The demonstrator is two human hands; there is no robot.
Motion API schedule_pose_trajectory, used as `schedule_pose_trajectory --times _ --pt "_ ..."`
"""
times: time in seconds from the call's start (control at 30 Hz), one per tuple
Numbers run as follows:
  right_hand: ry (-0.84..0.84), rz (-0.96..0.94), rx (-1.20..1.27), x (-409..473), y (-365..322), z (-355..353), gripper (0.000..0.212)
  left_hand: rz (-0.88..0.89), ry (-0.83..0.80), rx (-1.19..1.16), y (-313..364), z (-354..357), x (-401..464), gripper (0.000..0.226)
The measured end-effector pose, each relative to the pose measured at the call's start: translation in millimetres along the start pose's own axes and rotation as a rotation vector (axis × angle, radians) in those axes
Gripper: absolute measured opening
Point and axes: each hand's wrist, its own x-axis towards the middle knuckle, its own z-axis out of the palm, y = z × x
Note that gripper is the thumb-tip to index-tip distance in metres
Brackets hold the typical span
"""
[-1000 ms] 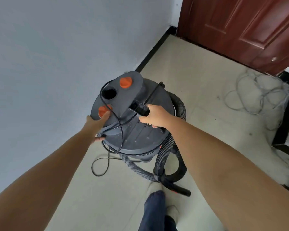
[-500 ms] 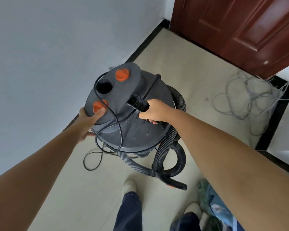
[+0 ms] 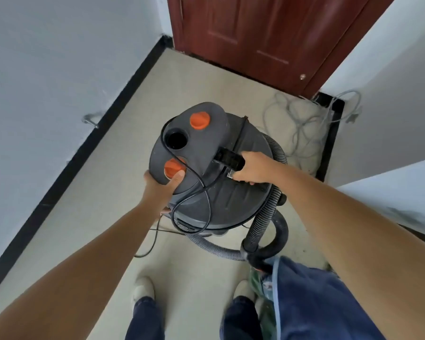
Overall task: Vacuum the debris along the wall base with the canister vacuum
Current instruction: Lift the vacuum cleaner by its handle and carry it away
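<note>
Head view: canister vacuum, grey, orange caps, stands mid-floor, apart from the black wall base. Left hand curls round the lid rim, thumb on a cap; right hand grips the top handle. Advice: shift it level and slowly toward the skirting, minding cord and hose. No legible branding or writing

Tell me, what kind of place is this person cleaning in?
Probably a bare indoor corridor or room corner: a tiled floor with black skirting, a dark red wooden door, and loose cables heaped beside it. It may be newly finished or unfurnished.
</note>
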Motion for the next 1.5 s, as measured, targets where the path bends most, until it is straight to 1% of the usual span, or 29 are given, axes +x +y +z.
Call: schedule_pose_trajectory --times 0.07,0.17,0.23,0.3,0.4,0.57,0.77,0.87,0.93,1.0,1.07,1.17,1.2,1.3,1.4,1.5 --pt "0.027 0.032 -0.057 -17 34 -14 0.024 0.013 -0.015 0.016 -1 40 -10 0.091" --pt "0.079 0.063 -0.176 -43 77 -33 0.034 0.034 -0.024 0.014 -7 95 -29 0.101" --pt "0.094 0.078 -0.212 -57 102 -43 0.039 0.039 -0.018 0.01 -14 126 -42 0.111" --pt "0.092 0.097 -0.229 -71 124 -52 0.037 0.05 -0.011 0.01 -26 153 -52 0.118" --pt "0.091 0.116 -0.228 -96 153 -59 0.031 0.046 -0.012 0.001 -44 188 -72 0.112" --pt "0.075 0.193 -0.202 -148 206 -54 0.036 0.046 -0.069 0.033 -63 233 -115 0.1" --pt "0.073 0.321 -0.152 -202 268 -57 0.042 0.069 -0.146 0.122 -79 295 -153 0.113" --pt "0.077 0.372 -0.113 -225 299 -64 0.039 0.118 -0.166 0.161 -77 330 -171 0.119" --pt "0.094 0.405 -0.073 -241 320 -67 0.037 0.172 -0.174 0.195 -76 353 -186 0.115" --pt "0.115 0.433 -0.047 -257 340 -69 0.04 0.19 -0.171 0.262 -81 374 -197 0.104" --pt "0.118 0.447 -0.038 -267 355 -70 0.045 0.179 -0.182 0.31 -87 387 -207 0.1" --pt "0.101 0.425 -0.101 -276 370 -72 0.042 0.157 -0.239 0.259 -99 396 -213 0.11" --pt "0.097 0.435 -0.105 -279 375 -74 0.043 0.149 -0.246 0.255 -102 401 -216 0.11" --pt "0.084 0.465 -0.082 -288 390 -77 0.046 0.148 -0.24 0.29 -109 418 -227 0.099" --pt "0.082 0.486 -0.05 -293 392 -80 0.045 0.136 -0.22 0.333 -106 424 -236 0.098" --pt "0.113 0.51 -0.059 -291 386 -76 0.047 0.125 -0.239 0.373 -102 421 -230 0.099"
